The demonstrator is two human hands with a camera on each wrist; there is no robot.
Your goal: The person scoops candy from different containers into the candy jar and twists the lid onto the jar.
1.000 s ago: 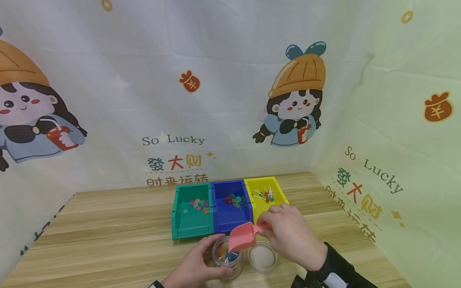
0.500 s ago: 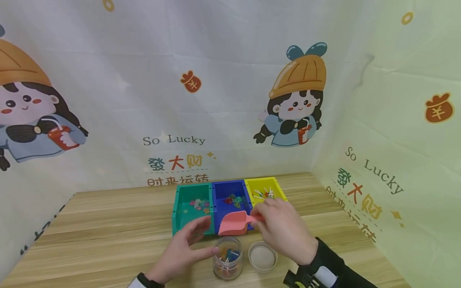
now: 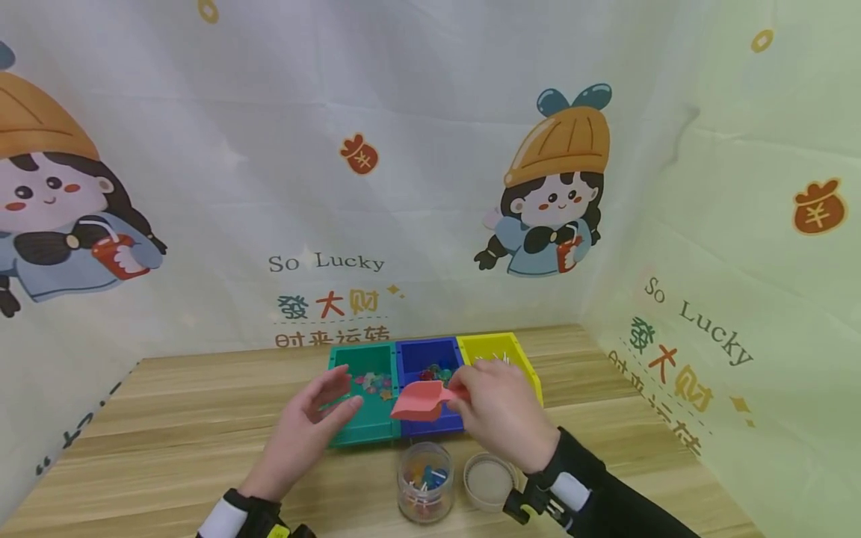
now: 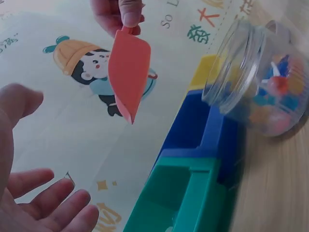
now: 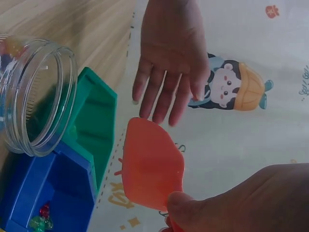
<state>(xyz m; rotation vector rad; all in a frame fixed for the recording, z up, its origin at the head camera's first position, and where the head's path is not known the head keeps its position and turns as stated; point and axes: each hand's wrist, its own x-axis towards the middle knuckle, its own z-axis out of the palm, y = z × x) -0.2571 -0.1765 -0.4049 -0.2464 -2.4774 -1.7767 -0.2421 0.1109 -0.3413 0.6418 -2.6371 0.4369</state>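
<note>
My right hand [image 3: 501, 403] pinches a pink scoop [image 3: 418, 401] by its handle, level over the blue bin [image 3: 430, 427]. In the right wrist view the scoop's blade [image 5: 152, 164] shows no load on the side in sight. My left hand [image 3: 303, 426], fingers spread and holding nothing, hovers by the left front of the green bin [image 3: 366, 432]. Below both hands a clear jar [image 3: 426, 486] stands uncapped on the table, with small colourful pieces, some with white sticks, inside. Its round lid [image 3: 489, 482] lies just right of it.
Behind the hands, green, blue and yellow bins [image 3: 514, 345] stand joined in a row, each with a small pile of pieces. A printed cloth [image 3: 430, 187] hangs behind and at the sides of the wooden table [image 3: 222, 396].
My left hand has let go of the jar and moved up and left. My right hand has carried the scoop from over the jar up and leftward to above the blue bin.
</note>
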